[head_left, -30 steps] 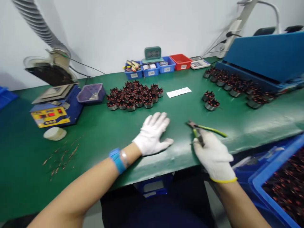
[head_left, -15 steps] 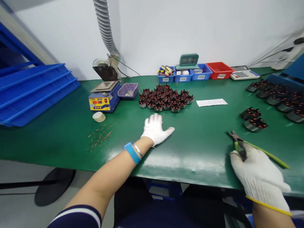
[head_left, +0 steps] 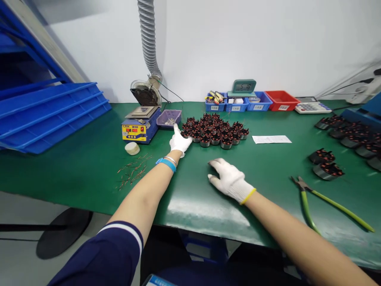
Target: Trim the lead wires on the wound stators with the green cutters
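Observation:
My white-gloved left hand (head_left: 179, 142) is at the left edge of a cluster of motor stators (head_left: 216, 133), black-topped with copper windings and steel rims. Its fingers reach forward, and its thumb points right towards the nearest stators; whether it touches them I cannot tell. Over the bare middle of the green table, my gloved right hand (head_left: 226, 178) is open, thumb and fingers apart, holding nothing. Cutting pliers (head_left: 306, 188) with green handles lie spread on the table to the right. Beyond them sit two separate stators (head_left: 327, 171).
A purple tray (head_left: 169, 118) with small parts stands beside a blue-and-yellow solder pot (head_left: 139, 127). Copper wire scraps (head_left: 133, 172) and a round pale pad (head_left: 132, 148) lie at left. Small bins (head_left: 281, 100) and a clock (head_left: 244, 85) line the back. More stators (head_left: 354, 137) are far right.
My right hand has let go of the pliers and moved left to the table's middle. My left hand has moved forward and left to the stator cluster. The view has shifted slightly.

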Demonstrator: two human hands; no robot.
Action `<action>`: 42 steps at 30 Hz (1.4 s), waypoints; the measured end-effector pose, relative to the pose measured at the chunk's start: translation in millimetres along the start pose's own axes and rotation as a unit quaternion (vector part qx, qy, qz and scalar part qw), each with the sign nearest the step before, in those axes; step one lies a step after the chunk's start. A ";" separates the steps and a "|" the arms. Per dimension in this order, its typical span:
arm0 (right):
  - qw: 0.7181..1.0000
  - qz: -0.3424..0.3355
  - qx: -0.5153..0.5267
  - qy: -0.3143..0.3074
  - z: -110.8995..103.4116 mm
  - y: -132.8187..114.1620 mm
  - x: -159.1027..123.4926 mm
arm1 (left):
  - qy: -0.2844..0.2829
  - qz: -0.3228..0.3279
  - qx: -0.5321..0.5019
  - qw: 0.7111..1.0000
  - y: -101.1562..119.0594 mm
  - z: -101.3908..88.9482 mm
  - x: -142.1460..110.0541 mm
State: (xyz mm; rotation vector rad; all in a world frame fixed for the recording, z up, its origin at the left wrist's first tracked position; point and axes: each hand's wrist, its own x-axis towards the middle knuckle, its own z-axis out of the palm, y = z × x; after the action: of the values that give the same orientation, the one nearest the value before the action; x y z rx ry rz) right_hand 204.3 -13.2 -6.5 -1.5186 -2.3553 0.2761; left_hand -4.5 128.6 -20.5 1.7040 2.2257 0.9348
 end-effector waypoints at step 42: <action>0.996 0.015 0.053 -0.064 15.1 -6.6 2.2 | -0.292 0.199 -0.160 0.922 -17.1 -58.1 -148.3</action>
State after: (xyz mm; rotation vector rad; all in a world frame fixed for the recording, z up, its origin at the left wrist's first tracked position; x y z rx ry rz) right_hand 192.2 -13.8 -17.9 -1.5284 -2.3748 0.5114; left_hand 0.6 -31.6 -17.7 1.9708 1.3037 0.6818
